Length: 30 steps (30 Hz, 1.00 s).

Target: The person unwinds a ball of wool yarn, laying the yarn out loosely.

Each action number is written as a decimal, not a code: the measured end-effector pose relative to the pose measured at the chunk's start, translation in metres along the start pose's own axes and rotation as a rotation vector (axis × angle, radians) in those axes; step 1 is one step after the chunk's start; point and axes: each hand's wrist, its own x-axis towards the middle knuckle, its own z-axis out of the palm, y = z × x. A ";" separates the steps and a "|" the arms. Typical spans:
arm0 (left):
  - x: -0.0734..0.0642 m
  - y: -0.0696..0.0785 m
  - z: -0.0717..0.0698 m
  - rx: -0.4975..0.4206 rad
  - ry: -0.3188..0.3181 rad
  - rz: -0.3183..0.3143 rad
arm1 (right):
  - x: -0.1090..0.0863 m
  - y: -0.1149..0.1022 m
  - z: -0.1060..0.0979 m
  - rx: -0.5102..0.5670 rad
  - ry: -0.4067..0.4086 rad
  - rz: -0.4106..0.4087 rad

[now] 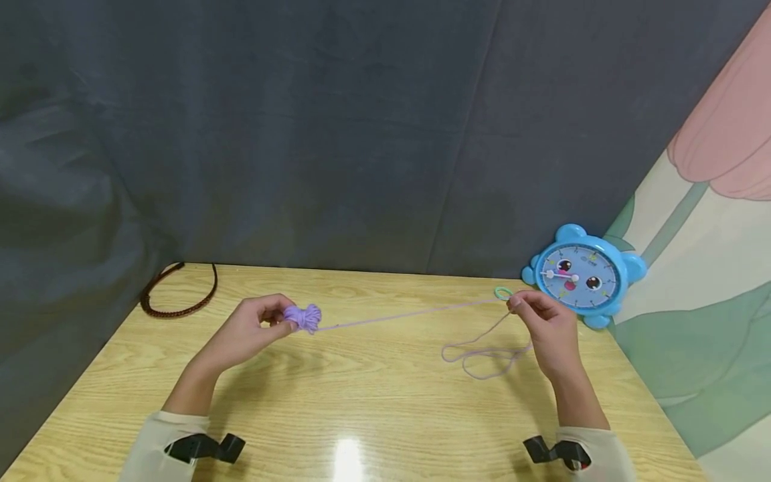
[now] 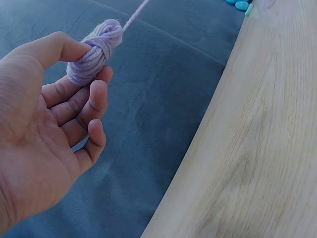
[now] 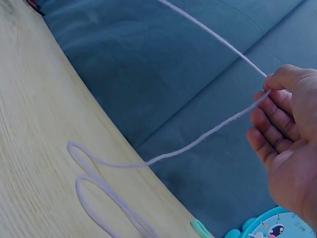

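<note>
Remotely, I see fingers of left hand (image 1: 249,333) pinching wound lilac yarn bundle (image 1: 303,318), fingers of right hand (image 1: 549,329) its taut strand (image 3: 218,37); slack loops (image 3: 119,165) below right fingers, on pale wooden counter (image 1: 361,395). Sharp tug might unwind bundle; crossed loops could tangle.

Both of the person's arms are extending from the lower edge of the head view, the left forearm (image 1: 187,398) slanting up to the right, the right forearm (image 1: 583,408) slanting up to the left. The left hand (image 1: 255,328) is pinching between thumb (image 2: 59,47) and index finger (image 2: 104,74), its other fingers curling loosely below, its palm showing in the left wrist view. The right hand (image 1: 551,328) is likewise pinching, its remaining fingers (image 3: 272,124) bending inward beneath. The two hands are standing well apart.
</note>
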 end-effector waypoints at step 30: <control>-0.003 0.005 -0.006 0.019 0.021 -0.008 | 0.006 0.000 -0.039 0.072 0.189 0.026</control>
